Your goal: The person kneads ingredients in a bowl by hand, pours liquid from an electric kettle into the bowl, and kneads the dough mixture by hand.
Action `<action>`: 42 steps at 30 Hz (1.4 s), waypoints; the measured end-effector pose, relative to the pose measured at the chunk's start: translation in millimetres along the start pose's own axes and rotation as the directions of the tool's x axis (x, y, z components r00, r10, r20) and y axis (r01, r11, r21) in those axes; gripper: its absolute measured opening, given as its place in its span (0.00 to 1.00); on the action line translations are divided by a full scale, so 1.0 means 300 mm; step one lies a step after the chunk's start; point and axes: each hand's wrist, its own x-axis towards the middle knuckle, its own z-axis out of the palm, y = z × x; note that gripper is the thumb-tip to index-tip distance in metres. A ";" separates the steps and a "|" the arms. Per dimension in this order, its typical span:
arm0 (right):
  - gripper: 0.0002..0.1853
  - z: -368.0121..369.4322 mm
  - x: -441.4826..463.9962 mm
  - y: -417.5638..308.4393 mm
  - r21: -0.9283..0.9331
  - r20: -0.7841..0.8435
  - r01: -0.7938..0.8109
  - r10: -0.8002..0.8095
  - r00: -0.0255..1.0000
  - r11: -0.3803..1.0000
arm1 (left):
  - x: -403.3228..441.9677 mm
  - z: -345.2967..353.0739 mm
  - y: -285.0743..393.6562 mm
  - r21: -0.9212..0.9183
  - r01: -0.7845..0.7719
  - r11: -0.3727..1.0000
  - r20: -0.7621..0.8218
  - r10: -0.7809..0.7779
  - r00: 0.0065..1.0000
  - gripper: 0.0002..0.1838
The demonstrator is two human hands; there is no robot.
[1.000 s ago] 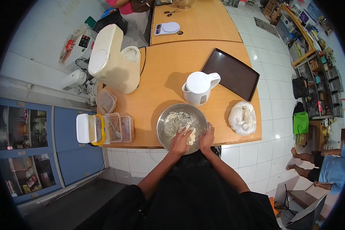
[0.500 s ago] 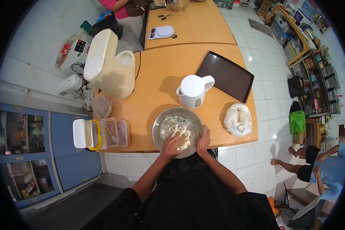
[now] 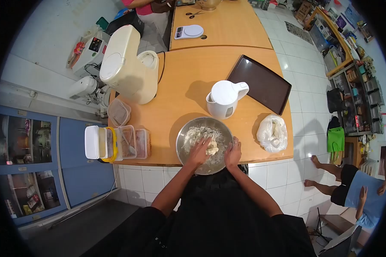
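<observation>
A round metal mixing bowl (image 3: 181, 143) stands at the table's near edge, with shaggy pale dough (image 3: 212, 147) and loose white flour (image 3: 197, 133) inside. My left hand (image 3: 200, 151) reaches into the bowl, its fingers closed against the dough; their tips are partly hidden in it. At the bowl's right side, my right hand (image 3: 233, 154) grips the rim, thumb toward the inside and fingers along the outer wall. Just behind the bowl stands a white electric kettle (image 3: 223, 100), its handle pointing to the right.
A cream stand mixer (image 3: 128, 68) and plastic containers (image 3: 126, 141) occupy the table's left side. To the right are a dark baking tray (image 3: 261, 83) and a white plastic bag (image 3: 272, 133). Farther back lies a kitchen scale (image 3: 189, 31). Other people are at the far table and right.
My left hand has shifted within the bowl, and the dough lump looks more gathered. My right hand stays at the rim. The whole view has shifted slightly, moving the table rightward in frame.
</observation>
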 end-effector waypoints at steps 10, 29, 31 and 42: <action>0.19 0.021 -0.007 0.011 -0.025 -0.095 0.040 -0.042 0.995 0.999 | 0.063 0.229 -0.015 0.041 -0.015 0.999 0.010 0.014 1.000 0.36; 0.18 -0.007 -0.006 0.001 -0.071 0.003 0.005 -0.005 1.000 0.997 | -0.021 -0.071 0.045 -0.282 0.035 0.959 -0.037 -0.047 0.998 0.38; 0.18 -0.009 -0.010 0.013 -0.079 0.008 0.014 -0.013 1.000 0.997 | -0.048 -0.088 0.077 -0.263 0.003 0.965 -0.126 -0.038 0.991 0.40; 0.19 0.007 -0.007 0.030 -0.044 -0.024 0.053 -0.055 0.998 0.998 | -0.075 -0.134 0.145 -0.230 0.189 0.955 0.088 -0.173 0.981 0.43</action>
